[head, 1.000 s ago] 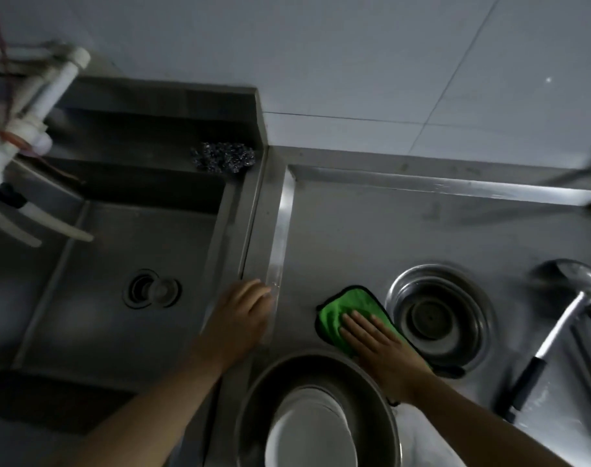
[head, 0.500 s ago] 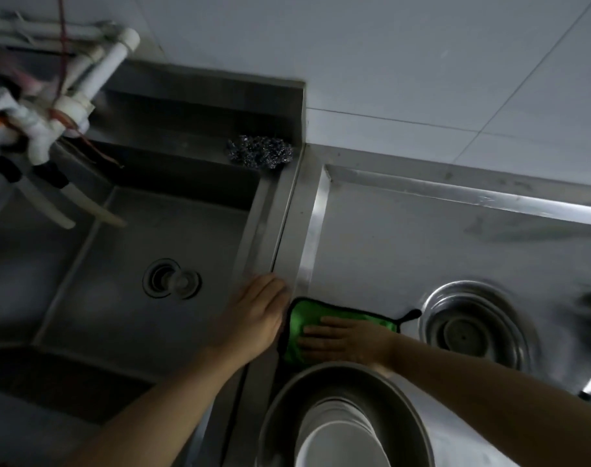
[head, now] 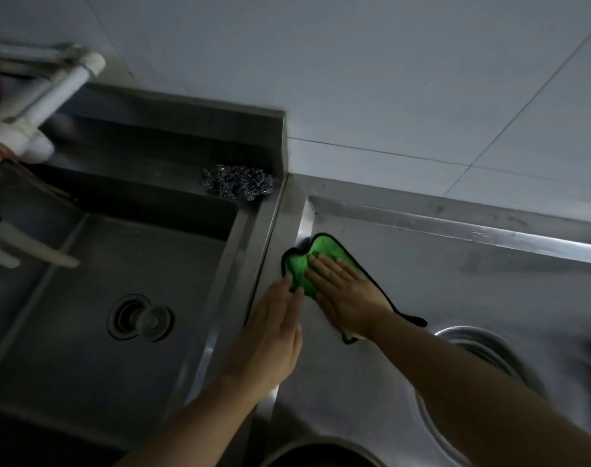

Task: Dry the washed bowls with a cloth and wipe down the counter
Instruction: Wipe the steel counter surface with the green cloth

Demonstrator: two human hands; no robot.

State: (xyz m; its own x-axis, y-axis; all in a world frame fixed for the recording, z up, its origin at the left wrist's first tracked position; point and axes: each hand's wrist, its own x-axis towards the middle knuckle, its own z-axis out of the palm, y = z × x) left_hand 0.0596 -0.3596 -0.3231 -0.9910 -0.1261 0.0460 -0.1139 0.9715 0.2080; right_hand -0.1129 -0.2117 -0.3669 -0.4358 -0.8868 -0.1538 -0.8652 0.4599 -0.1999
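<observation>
Right hand presses flat, fingers straight, on green cloth; left hand rests spread beside it.

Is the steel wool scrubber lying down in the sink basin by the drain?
No, the steel wool scrubber sits on the ledge behind the sink, far from the drain.

Cloth partly under right hand; bowl blurred, bottom pot cut off.

The cloth is coloured bright green and edged in black. The counter and sink are finished in dull silver-grey. The scourer is speckled dark silver. The pipes are white, the wall tiles pale grey.
</observation>
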